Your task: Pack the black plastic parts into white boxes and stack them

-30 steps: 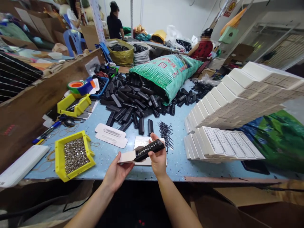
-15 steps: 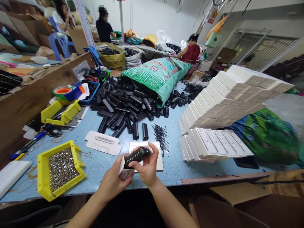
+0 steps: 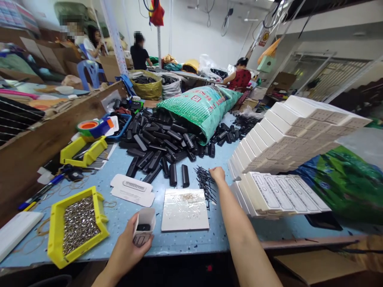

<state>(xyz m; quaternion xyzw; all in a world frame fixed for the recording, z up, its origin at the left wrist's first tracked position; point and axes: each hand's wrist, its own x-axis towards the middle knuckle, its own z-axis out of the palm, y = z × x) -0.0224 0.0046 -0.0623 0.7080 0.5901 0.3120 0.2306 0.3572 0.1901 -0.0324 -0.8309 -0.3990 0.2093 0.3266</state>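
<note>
My left hand [image 3: 129, 244] is wrapped around a small open white carton [image 3: 149, 217], which stands upright above the table's front edge. Deep inside the carton the end of a black device [image 3: 143, 227] shows. My right hand [image 3: 218, 174] reaches forward to a loose pile of thin black rods [image 3: 204, 184]. Its fingertips are pinched together on a rod at the pile's upper right edge; the rod itself is mostly hidden. Between the hands lies a white board [image 3: 185, 215] with small specks on it. Two black oblong cases [image 3: 185, 175] stand behind the board.
A yellow bin [image 3: 54, 235] of small metal parts and a flattened white carton [image 3: 131, 189] are on the left. Black cases [image 3: 155, 137] spill from a green sack [image 3: 200, 107]. Stacked white cartons [image 3: 269, 135] rise on the right. Co-workers sit and stand farther back.
The black device has gone down into the carton. My right hand has let go of it and moved forward and right to the rods. My left hand, still holding the carton, is lower and farther left.
</note>
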